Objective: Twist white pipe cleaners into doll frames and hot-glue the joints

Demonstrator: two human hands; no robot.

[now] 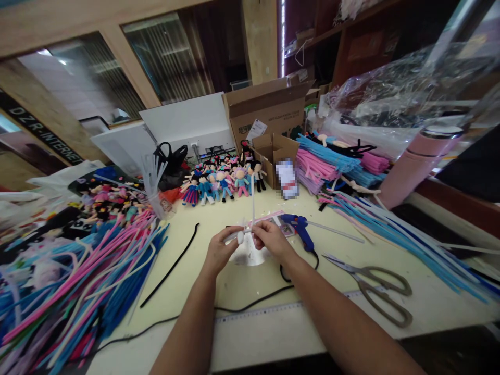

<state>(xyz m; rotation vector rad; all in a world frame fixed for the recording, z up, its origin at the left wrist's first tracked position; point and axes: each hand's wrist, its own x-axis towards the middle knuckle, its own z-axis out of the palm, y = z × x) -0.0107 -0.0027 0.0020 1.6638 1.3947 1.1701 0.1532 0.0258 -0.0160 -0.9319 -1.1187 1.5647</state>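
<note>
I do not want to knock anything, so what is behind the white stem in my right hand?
Behind the white stem, upright at the right hand, the yellow tabletop shows, then dolls and cardboard boxes farther back. What the stem covers cannot be seen.

From my remote seat I look across a pale yellow desk (179, 291) toward a wall of light wooden framing (111, 47). Pleated, curtain-like folds (172, 57) show behind its glass panes (82, 78). At far left I read "DZR-INTERNET" on a dark, slanting sign (39, 127). Reddish-brown shelves (338, 57) stand at the back right, and just left of them I catch a narrow, upright strip of bright light (283, 41).
</note>
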